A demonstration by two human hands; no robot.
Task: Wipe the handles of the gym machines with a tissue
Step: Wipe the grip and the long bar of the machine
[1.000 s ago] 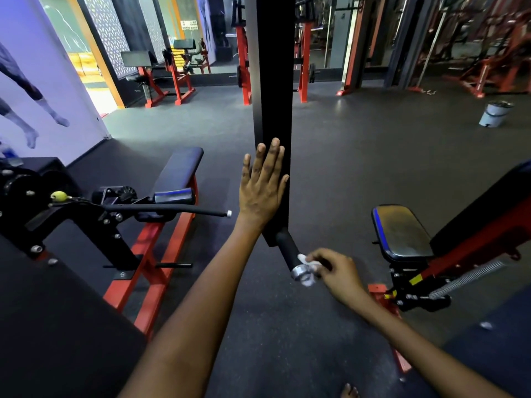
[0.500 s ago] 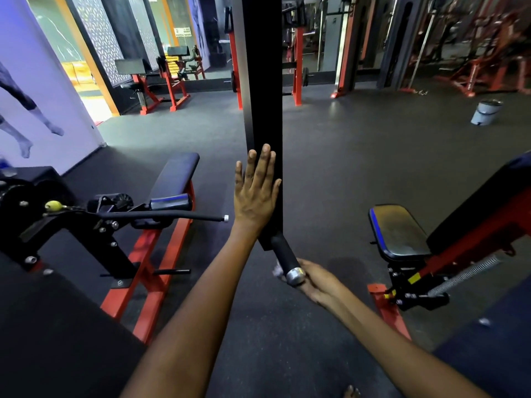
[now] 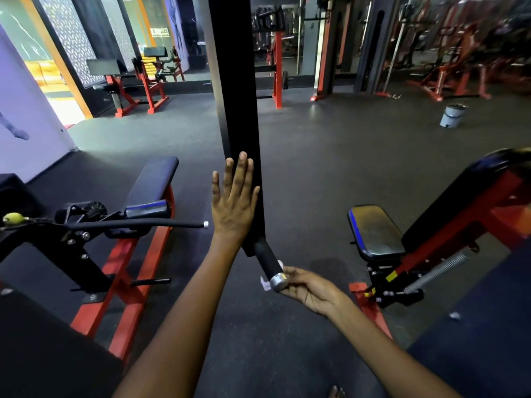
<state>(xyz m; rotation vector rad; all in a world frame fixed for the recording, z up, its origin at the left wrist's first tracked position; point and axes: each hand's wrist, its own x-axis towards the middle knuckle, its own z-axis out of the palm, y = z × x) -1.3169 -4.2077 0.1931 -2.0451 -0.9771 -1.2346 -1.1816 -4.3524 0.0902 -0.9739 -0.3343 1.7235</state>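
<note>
Gym floor; tissue (image 3: 265, 282) under handle (image 3: 268, 262), in right hand (image 3: 311, 288).

Wall sign (image 3: 159, 32) print seemingly illegible; nothing else.

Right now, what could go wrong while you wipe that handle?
The tissue shows only as small bits poking out under the handle, so it might slip from the right hand or tear. The left hand lies flat on the black bar; if that bar swings, the handle could knock the fingers.
</note>
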